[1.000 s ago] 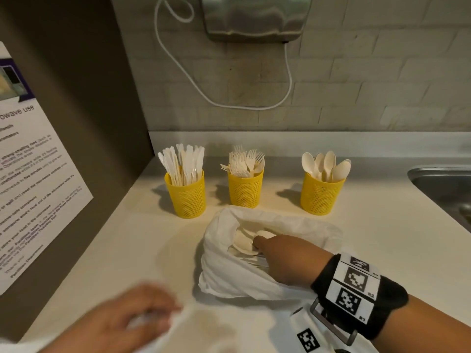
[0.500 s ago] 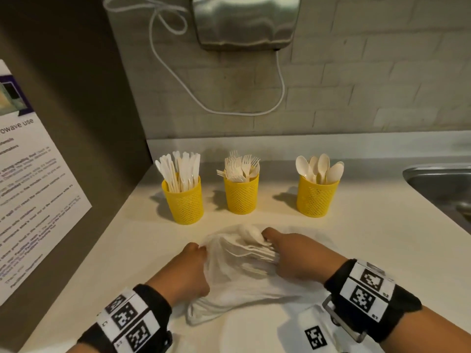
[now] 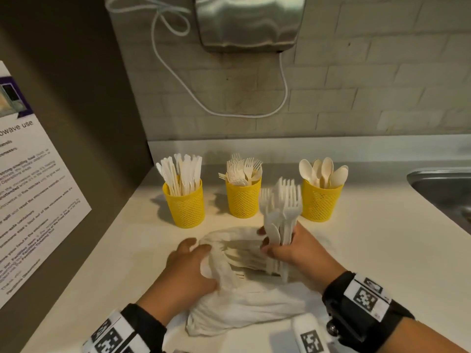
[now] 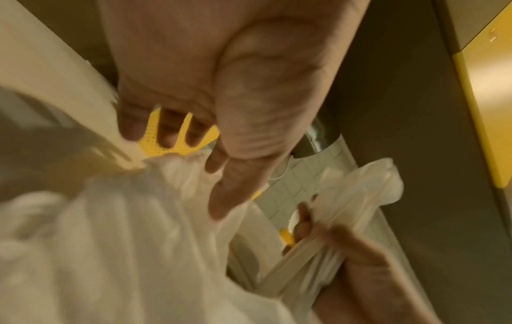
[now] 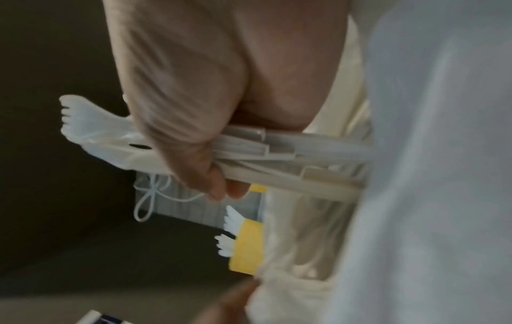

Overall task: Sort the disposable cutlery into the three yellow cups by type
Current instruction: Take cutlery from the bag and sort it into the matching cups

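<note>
Three yellow mesh cups stand in a row at the back of the counter: the left cup (image 3: 184,203) holds knives, the middle cup (image 3: 243,197) forks, the right cup (image 3: 321,201) spoons. A white plastic bag (image 3: 244,296) lies in front of them with more cutlery inside. My right hand (image 3: 285,247) grips a bundle of white forks and a spoon (image 3: 281,212) by the handles, tines up, just above the bag's mouth; this bundle (image 5: 266,153) fills the fist in the right wrist view. My left hand (image 3: 193,266) holds the bag's left edge, its fingers (image 4: 169,129) curled over the plastic (image 4: 110,230).
A steel sink (image 3: 443,189) is at the right edge of the counter. A dark panel with a printed notice (image 3: 30,200) walls off the left. A metal wall unit (image 3: 248,21) with a white cord (image 3: 284,82) hangs above the cups. White counter (image 3: 377,250) lies right of the bag.
My right hand has lifted a bundle of cutlery out of the bag and turned it upright. My left hand came in from the lower left and took hold of the bag.
</note>
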`<move>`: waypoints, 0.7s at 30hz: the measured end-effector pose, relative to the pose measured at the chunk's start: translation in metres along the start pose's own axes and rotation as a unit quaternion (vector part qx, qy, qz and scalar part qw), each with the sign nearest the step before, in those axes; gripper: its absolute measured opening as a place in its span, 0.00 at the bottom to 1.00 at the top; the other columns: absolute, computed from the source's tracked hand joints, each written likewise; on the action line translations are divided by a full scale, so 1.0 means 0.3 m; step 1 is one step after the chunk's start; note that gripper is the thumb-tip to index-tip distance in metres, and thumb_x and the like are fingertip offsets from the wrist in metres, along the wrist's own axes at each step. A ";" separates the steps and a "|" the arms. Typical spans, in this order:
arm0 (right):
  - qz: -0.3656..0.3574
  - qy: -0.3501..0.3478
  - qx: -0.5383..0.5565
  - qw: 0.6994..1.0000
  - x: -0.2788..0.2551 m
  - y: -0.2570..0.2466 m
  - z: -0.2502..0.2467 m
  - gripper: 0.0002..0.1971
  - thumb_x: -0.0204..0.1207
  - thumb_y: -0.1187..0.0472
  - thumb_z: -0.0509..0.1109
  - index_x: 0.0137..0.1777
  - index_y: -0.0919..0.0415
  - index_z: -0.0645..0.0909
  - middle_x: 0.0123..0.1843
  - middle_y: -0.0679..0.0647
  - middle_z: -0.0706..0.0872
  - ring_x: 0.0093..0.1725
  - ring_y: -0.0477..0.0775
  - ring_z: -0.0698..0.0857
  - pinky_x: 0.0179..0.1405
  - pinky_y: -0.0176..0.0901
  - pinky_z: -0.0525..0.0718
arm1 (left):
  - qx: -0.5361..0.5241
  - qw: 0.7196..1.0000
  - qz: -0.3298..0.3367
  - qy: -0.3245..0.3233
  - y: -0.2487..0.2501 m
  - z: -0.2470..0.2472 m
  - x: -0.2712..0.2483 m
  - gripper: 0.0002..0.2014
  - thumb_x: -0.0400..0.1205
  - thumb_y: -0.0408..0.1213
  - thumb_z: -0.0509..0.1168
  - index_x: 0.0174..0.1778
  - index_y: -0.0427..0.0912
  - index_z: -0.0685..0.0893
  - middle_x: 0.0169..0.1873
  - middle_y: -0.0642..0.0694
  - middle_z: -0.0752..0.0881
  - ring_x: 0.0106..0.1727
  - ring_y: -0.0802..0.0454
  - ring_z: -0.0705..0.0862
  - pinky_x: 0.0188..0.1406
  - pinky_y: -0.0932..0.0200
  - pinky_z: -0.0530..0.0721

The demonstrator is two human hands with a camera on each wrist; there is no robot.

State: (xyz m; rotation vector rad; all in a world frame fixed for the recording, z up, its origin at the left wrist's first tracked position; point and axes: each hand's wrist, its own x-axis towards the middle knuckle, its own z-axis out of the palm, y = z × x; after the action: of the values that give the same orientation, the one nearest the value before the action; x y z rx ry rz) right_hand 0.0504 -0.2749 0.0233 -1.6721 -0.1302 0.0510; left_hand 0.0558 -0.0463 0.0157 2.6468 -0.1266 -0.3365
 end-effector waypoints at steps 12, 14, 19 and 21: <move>-0.034 0.013 0.022 0.999 0.045 -0.061 0.032 0.28 0.62 0.73 0.69 0.60 0.49 0.75 0.37 0.56 0.82 0.31 0.48 0.81 0.32 0.48 0.83 | -0.381 0.910 0.145 0.077 0.323 -0.060 0.046 0.24 0.71 0.45 0.76 0.60 0.60 0.72 0.47 0.57 0.79 0.39 0.55 0.80 0.38 0.57 0.78; -0.028 0.024 -0.002 0.999 0.049 -0.073 0.023 0.25 0.66 0.74 0.70 0.57 0.47 0.74 0.35 0.53 0.80 0.27 0.47 0.79 0.29 0.47 0.81 | -0.443 0.879 0.151 0.092 0.356 -0.094 0.080 0.22 0.73 0.43 0.74 0.60 0.56 0.74 0.46 0.53 0.79 0.40 0.53 0.80 0.34 0.57 0.77; -0.014 0.068 -0.144 0.987 0.051 -0.064 -0.008 0.23 0.67 0.70 0.70 0.60 0.54 0.72 0.38 0.51 0.77 0.33 0.51 0.78 0.36 0.50 0.80 | -0.427 0.876 0.198 0.099 0.389 -0.143 0.147 0.15 0.72 0.37 0.76 0.51 0.56 0.83 0.46 0.52 0.82 0.42 0.50 0.78 0.40 0.56 0.78; 0.005 0.074 -0.171 0.982 0.045 -0.061 -0.021 0.24 0.65 0.68 0.70 0.61 0.54 0.71 0.40 0.52 0.79 0.36 0.52 0.79 0.36 0.50 0.81 | -0.422 0.880 0.201 0.085 0.393 -0.150 0.159 0.18 0.71 0.34 0.76 0.51 0.57 0.81 0.50 0.53 0.80 0.46 0.49 0.80 0.49 0.53 0.80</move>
State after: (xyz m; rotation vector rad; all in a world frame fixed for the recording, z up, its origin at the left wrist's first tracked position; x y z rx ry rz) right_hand 0.0636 -0.2776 0.0429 -2.0128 -0.0178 -0.0931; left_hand 0.1097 -0.1381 0.0987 1.7131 -0.3711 0.0041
